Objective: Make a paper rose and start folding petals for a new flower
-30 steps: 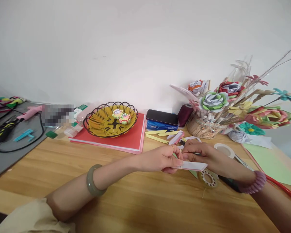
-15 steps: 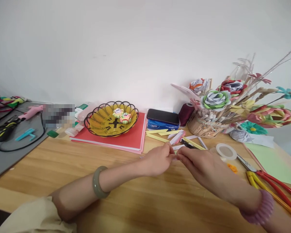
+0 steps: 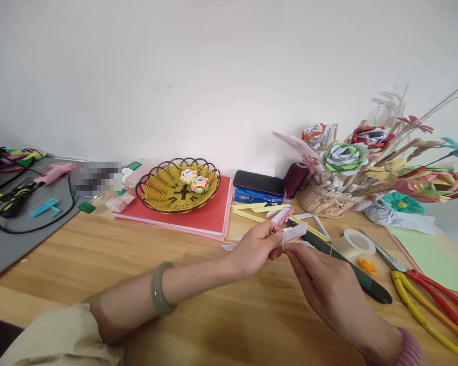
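My left hand (image 3: 256,247) pinches a small folded white paper piece (image 3: 294,232) above the wooden table (image 3: 107,254), fingers closed on its left end. From below, my right hand (image 3: 316,277) meets the same piece and grips its lower edge with thumb and fingertips. A green bangle sits on my left wrist, a pink band on my right. Loose yellow, pink and white paper strips (image 3: 257,210) lie just behind my hands.
A yellow wire basket (image 3: 164,193) with two paper flowers rests on red paper (image 3: 209,216). Behind are a phone (image 3: 258,183), a thread spool (image 3: 294,179) and a paper bouquet (image 3: 351,162). A dark green stick (image 3: 347,264), a tape roll (image 3: 354,242) and scissors (image 3: 416,284) lie right.
The white paper piece has risen from near the table and now tilts up to the right. My right hand moved from over it to beneath it, uncovering the green stick.
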{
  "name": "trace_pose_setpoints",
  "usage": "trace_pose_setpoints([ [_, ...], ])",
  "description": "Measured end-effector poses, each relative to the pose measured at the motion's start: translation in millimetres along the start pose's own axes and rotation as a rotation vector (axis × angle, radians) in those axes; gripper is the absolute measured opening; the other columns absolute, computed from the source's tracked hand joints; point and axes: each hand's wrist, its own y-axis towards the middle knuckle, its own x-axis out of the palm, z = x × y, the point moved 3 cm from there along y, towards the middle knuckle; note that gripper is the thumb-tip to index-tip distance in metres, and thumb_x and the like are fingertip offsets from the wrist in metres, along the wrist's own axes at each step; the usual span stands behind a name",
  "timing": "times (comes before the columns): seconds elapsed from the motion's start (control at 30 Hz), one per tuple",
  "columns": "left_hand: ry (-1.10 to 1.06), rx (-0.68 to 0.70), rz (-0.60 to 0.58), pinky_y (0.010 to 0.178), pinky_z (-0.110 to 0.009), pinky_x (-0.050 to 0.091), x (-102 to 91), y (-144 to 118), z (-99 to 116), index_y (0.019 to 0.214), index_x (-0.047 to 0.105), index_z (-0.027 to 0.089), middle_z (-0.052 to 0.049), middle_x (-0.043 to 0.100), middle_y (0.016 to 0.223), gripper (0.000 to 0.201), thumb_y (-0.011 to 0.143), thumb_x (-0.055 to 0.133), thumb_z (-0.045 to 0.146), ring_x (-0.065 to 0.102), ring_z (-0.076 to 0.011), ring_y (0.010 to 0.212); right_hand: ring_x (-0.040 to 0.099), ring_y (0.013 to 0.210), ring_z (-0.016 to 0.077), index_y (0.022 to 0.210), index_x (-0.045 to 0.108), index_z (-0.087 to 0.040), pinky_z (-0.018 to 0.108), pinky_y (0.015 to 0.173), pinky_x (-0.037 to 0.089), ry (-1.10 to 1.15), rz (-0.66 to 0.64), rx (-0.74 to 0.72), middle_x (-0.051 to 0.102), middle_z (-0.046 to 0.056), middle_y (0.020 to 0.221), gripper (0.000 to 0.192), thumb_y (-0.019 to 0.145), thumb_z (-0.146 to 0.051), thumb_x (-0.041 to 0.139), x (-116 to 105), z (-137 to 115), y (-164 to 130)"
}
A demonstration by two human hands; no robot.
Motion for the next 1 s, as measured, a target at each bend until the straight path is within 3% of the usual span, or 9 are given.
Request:
trace_pose_setpoints([
  [0.17,-0.062,-0.066,0.035,0.050,-0.021,0.023,2.7,-2.4,9.0,0.072,0.038,0.018,0.007,0.039,0.054,0.018,0.078,0.048,0.032,0.032,-0.0060,0.047,0.063,0.070,0.0189,0.096,0.055,-0.018,0.029,0.060,0.045,-0.075,0.047,-0.015,0.066,0.008,0.080,0.021,0.090,-0.017,0.035,0.6,1.8,-3.3],
  [0.33,-0.039,-0.056,0.020,0.050,-0.020,0.023,0.4,-2.6,12.6,0.073,0.038,0.018,0.006,0.040,0.052,0.016,0.082,0.043,0.031,0.031,-0.0065,0.046,0.060,0.060,0.0166,0.089,0.055,-0.018,0.026,0.053,0.042,-0.118,0.046,0.042,0.066,0.008,0.076,0.021,0.091,-0.021,0.034,2.7,7.5,-6.5],
  [0.63,0.295,-0.022,0.003,0.056,-0.023,0.031,-6.1,0.6,-10.6,0.092,0.043,0.020,0.006,0.045,0.056,0.019,0.085,0.039,0.037,0.041,-0.0099,0.054,0.060,0.056,0.0162,0.086,0.053,-0.018,0.026,0.050,0.041,-0.107,0.019,0.058,0.066,0.006,0.072,0.022,0.091,-0.022,0.033,5.5,3.0,-0.6],
  [1.0,0.345,0.002,0.017,0.055,-0.024,0.032,-3.9,1.2,-8.9,0.076,0.034,0.020,0.005,0.044,0.055,0.015,0.086,0.032,0.031,0.041,-0.0103,0.054,0.060,0.052,0.0143,0.082,0.054,-0.019,0.023,0.050,0.043,-0.045,0.043,0.102,0.066,0.003,0.067,0.024,0.091,-0.026,0.033,6.4,4.9,-2.3],
])
